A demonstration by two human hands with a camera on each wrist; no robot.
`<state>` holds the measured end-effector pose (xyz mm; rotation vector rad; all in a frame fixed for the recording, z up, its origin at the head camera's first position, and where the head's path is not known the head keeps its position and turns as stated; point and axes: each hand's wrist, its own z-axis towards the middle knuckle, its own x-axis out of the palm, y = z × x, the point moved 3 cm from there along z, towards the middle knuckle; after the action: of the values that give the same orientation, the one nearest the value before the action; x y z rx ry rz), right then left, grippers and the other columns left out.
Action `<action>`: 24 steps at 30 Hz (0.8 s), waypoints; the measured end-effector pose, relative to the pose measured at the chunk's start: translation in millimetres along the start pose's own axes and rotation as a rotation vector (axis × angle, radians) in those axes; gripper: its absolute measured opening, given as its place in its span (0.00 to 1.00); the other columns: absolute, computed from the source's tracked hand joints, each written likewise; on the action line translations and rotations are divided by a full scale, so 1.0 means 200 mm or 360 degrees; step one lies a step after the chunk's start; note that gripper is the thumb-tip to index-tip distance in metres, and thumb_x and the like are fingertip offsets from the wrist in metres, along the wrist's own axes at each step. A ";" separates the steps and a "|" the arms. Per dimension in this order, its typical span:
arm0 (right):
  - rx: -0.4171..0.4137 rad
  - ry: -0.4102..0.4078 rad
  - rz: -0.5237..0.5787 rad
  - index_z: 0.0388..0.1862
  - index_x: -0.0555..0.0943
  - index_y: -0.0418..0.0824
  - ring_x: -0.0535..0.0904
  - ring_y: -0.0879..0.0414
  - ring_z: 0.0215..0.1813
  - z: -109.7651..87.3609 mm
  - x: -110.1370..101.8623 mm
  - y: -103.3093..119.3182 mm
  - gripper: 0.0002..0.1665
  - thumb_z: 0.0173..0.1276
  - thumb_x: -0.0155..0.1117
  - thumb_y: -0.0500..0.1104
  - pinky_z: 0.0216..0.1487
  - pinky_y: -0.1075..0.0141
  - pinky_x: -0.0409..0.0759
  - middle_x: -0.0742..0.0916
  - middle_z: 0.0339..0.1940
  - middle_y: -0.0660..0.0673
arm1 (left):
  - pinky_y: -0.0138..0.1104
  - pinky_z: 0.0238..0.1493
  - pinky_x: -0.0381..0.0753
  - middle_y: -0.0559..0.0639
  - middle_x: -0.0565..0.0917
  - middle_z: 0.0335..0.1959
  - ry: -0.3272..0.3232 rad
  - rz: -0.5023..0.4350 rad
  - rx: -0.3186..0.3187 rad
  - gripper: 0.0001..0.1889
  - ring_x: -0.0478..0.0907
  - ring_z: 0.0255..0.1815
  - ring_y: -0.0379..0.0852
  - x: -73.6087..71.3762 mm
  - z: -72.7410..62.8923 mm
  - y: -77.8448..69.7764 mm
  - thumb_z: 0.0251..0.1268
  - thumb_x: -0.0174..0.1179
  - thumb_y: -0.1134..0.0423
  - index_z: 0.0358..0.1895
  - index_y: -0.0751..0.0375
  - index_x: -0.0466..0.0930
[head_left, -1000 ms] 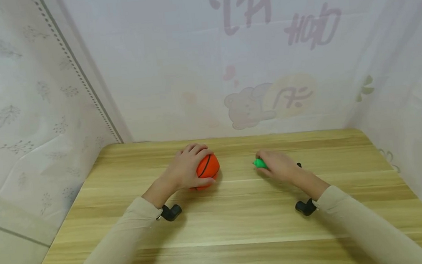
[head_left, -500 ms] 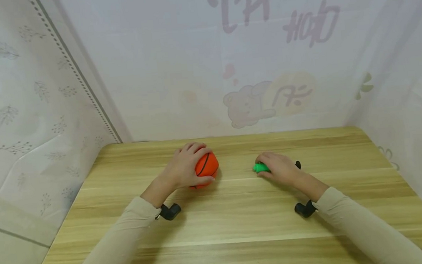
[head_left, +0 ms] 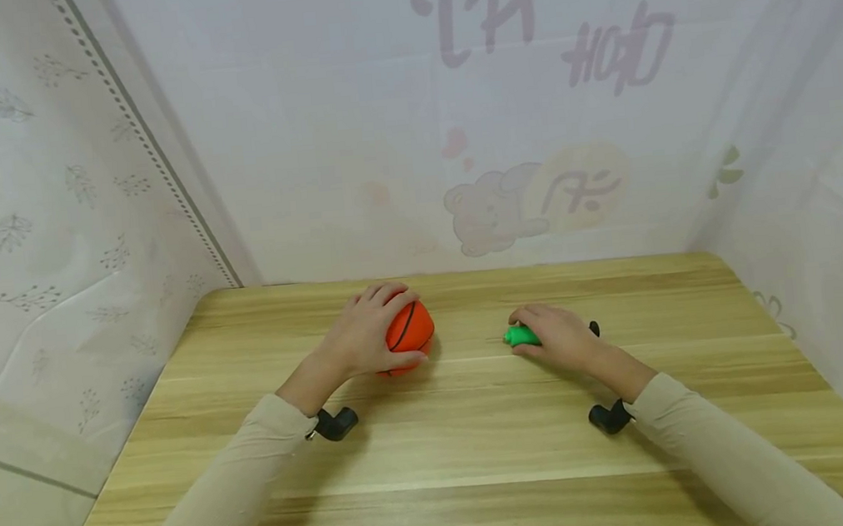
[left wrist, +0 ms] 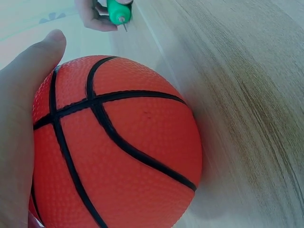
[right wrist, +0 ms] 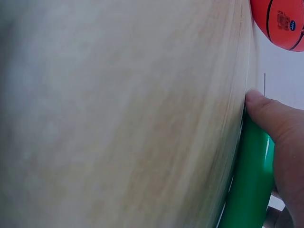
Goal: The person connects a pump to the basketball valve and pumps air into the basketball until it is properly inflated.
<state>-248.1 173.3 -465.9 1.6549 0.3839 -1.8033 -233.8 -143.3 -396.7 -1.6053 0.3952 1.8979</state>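
Observation:
A small orange basketball [head_left: 410, 328] with black seams rests on the wooden table, held by my left hand [head_left: 368, 334]. The fingers curl over its top and far side while the thumb lies along the near side. To the right, my right hand [head_left: 559, 334] grips a green ball pump [head_left: 522, 335], a smooth cylinder lying low over the table. A thin metal needle [left wrist: 124, 26] sticks out of its end toward the basketball, with a gap between them. In the right wrist view my thumb [right wrist: 270, 114] presses along the pump; its rear end is hidden in the palm.
The wooden table [head_left: 438, 454] reaches back to a white printed cloth wall [head_left: 350, 135]. More patterned cloth hangs at the left and right sides. Black camera mounts [head_left: 336, 424] sit under both wrists, close above the tabletop.
My right hand has lowered the pump slightly toward me and straightened it, so its needle now shows pointing at the basketball. The left hand keeps its hold, with barely any shift.

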 end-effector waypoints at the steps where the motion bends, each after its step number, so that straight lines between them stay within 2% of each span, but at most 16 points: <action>1: -0.0002 0.0001 -0.0001 0.59 0.78 0.41 0.81 0.52 0.46 0.00 0.00 0.00 0.27 0.68 0.72 0.54 0.44 0.55 0.80 0.84 0.52 0.43 | 0.59 0.62 0.70 0.55 0.71 0.69 0.0002 0.0002 -0.0001 0.44 0.66 0.70 0.57 0.00 0.00 0.00 0.53 0.70 0.32 0.70 0.52 0.71; 8: -0.0004 0.0006 -0.0005 0.58 0.78 0.41 0.81 0.52 0.46 0.00 0.00 0.00 0.27 0.68 0.72 0.55 0.44 0.55 0.81 0.84 0.51 0.43 | 0.59 0.62 0.71 0.56 0.71 0.69 0.0000 0.0005 0.0008 0.45 0.67 0.69 0.57 0.00 0.00 0.01 0.54 0.68 0.30 0.71 0.54 0.71; 19: -0.0015 -0.0015 -0.0003 0.58 0.78 0.41 0.81 0.52 0.44 -0.01 0.00 0.00 0.29 0.66 0.74 0.55 0.44 0.55 0.81 0.84 0.50 0.44 | 0.60 0.61 0.71 0.56 0.72 0.68 -0.0067 -0.0008 0.0029 0.44 0.69 0.67 0.59 -0.02 -0.01 0.00 0.54 0.69 0.32 0.70 0.56 0.72; 24: 0.0019 0.0035 0.0003 0.59 0.77 0.41 0.81 0.52 0.46 -0.01 0.00 0.00 0.30 0.67 0.72 0.57 0.45 0.55 0.80 0.84 0.51 0.44 | 0.60 0.63 0.69 0.57 0.72 0.69 -0.0068 -0.0010 0.0035 0.43 0.68 0.69 0.58 -0.03 0.00 0.00 0.56 0.67 0.32 0.70 0.56 0.72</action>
<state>-247.3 174.8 -465.6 1.6838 0.3817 -1.7910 -233.2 -145.9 -390.9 -1.5479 0.3913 1.9136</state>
